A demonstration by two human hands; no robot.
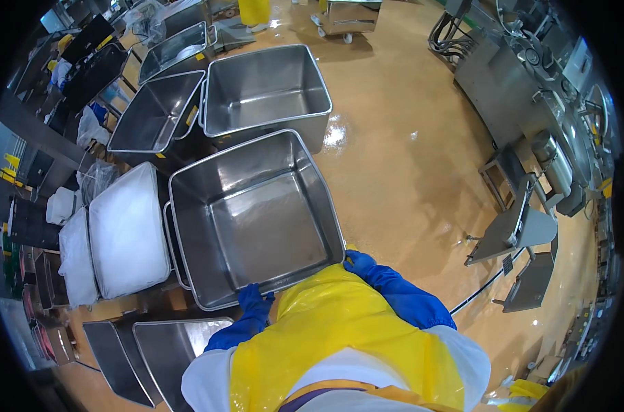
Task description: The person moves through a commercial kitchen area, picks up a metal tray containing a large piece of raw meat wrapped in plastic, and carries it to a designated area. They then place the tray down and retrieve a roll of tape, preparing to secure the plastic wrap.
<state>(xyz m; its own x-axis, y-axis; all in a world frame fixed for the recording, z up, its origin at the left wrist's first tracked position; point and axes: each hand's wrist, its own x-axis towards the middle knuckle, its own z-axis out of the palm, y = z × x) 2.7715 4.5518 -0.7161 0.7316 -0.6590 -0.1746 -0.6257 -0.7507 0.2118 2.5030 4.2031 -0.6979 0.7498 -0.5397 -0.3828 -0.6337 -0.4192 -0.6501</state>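
Observation:
A large square stainless-steel tub cart stands right in front of me, its inside bare and shiny. My left hand, in a blue glove, grips the near rim with the fingers hooked over the edge. At the near right corner my right hand, gloved in blue too, is closed on the rim. My yellow apron reaches up to the tub's near edge. The undersides of both hands are hidden. A bar handle runs along the tub's left side.
Another steel tub stands just beyond, with a further tub to its left. White-covered tubs line the left side. Steel tubs sit near my left arm. Machinery stands at right on the wet tan floor.

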